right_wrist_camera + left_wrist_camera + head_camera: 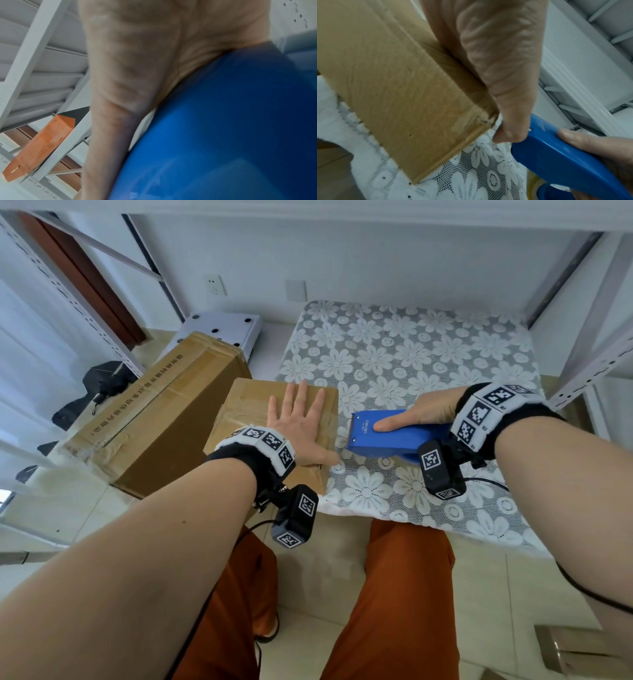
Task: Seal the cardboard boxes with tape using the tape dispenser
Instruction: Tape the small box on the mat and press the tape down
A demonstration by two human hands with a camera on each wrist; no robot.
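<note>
A small cardboard box [246,405] sits at the left edge of the lace-covered table [428,354]. My left hand [301,422] lies flat on its top with straight, spread fingers, thumb at the box's near right corner [489,120]. Just right of the box, my right hand [421,414] grips a blue tape dispenser [387,436], thumb laid along its top, its front end pointing at the box. In the left wrist view the dispenser [556,159] lies close beside my left hand [498,67]. The right wrist view shows mostly the blue dispenser [223,128] under my right hand [133,67].
A larger cardboard box [154,419] stands on the floor left of the table, with old tape on its top seam. A white panel [219,332] lies behind it. Metal shelf posts [589,320] frame the table on both sides. My orange-trousered legs [394,594] are below the table's near edge.
</note>
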